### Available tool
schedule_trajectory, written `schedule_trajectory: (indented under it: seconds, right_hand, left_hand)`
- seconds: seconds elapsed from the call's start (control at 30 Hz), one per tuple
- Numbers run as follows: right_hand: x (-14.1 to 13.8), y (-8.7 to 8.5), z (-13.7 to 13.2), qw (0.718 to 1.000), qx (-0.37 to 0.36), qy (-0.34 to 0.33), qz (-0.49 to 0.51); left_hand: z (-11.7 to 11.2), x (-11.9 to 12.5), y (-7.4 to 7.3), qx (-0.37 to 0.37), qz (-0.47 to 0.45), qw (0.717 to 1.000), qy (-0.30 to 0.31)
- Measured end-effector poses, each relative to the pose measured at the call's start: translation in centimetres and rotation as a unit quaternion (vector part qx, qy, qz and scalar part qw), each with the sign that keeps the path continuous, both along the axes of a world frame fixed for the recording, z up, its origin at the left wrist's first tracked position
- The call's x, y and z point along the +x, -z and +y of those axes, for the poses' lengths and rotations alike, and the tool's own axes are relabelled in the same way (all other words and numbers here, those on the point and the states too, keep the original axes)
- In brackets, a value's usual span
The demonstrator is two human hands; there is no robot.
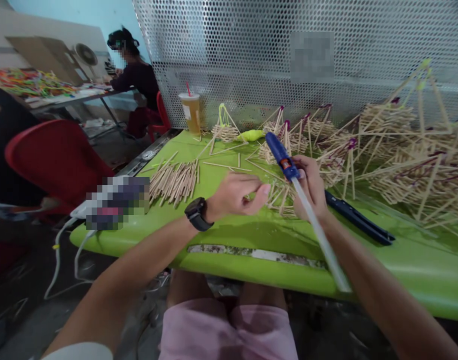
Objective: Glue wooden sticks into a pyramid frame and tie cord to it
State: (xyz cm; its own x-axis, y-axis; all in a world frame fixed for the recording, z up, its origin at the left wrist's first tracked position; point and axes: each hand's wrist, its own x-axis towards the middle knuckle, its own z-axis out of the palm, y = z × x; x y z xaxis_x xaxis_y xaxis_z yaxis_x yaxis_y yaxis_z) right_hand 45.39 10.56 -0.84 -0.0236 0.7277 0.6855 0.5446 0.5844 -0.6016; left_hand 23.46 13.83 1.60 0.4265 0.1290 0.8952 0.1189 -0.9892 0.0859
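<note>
My right hand (307, 187) is wrapped round a blue glue gun (279, 152). A long translucent glue stick (319, 230) runs from its back end down toward the table's front edge. Over the table, my left hand (238, 194) has its fingers curled, with thumb and index close together. Whatever lies between them, if anything, cannot be made out. A black watch (199, 214) sits on that wrist. Between and behind the hands is a small frame of thin wooden sticks (283, 200). Left of my left hand lies a pile of loose wooden sticks (176, 182).
Stick-built baskets (401, 165) crowd the table's right and back. A dark blue long-handled tool (358, 217) lies right of my right hand. A drink cup (191, 112) stands by the perforated metal panel (229, 50). A power strip (112, 200) rests at left; a person (142, 80) sits beyond.
</note>
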Motion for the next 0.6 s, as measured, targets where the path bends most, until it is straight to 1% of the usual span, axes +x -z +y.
schedule_trajectory:
  seconds: [0.03,0.1,0.17,0.23,0.3,0.33,0.37,0.4,0.43,0.5,0.53,0.6]
  right_hand:
    - [0.1,0.2,0.2,0.999,0.033,0.004,-0.027]
    - [0.3,0.6,0.9,0.993,0.092,0.033,-0.065]
    - [0.4,1.0,1.6,0.989,0.103,0.062,-0.083]
    - [0.5,1.2,2.1,0.988,0.096,0.087,-0.087]
    - [0.5,1.1,2.2,0.988,0.087,0.1,-0.075]
    - [0.5,1.0,2.1,0.989,0.082,0.101,-0.063]
    - [0.4,0.9,2.0,0.991,0.073,0.1,-0.045]
    - [0.3,0.7,1.9,0.994,0.056,0.091,-0.022]
    - [0.3,0.5,1.9,0.997,0.029,0.075,0.01]
    - [0.1,-0.1,1.7,0.993,-0.057,0.026,0.097]
    - [0.0,-0.4,1.7,0.983,-0.111,-0.004,0.143]
    - [-0.2,-1.2,1.5,0.952,-0.208,-0.056,0.218]
  left_hand:
    - [-0.3,0.1,0.0,-0.053,0.04,0.998,0.022]
    - [-0.5,0.1,-0.1,-0.164,0.1,0.98,0.051]
    - [-0.5,0.2,0.0,-0.262,0.122,0.956,0.054]
    - [-0.2,0.6,0.4,-0.362,0.12,0.922,0.074]
    - [0.1,1.1,1.1,-0.46,0.108,0.874,0.109]
    - [0.3,1.4,1.5,-0.496,0.097,0.855,0.116]
    - [0.5,1.6,1.9,-0.514,0.086,0.847,0.108]
    - [0.8,1.7,2.2,-0.513,0.079,0.85,0.085]
    - [1.0,1.8,2.4,-0.496,0.075,0.864,0.054]
    - [1.7,1.6,2.6,-0.427,0.082,0.901,-0.012]
    - [2.0,1.5,2.6,-0.39,0.091,0.916,-0.04]
    - [2.6,1.1,2.5,-0.335,0.111,0.933,-0.077]
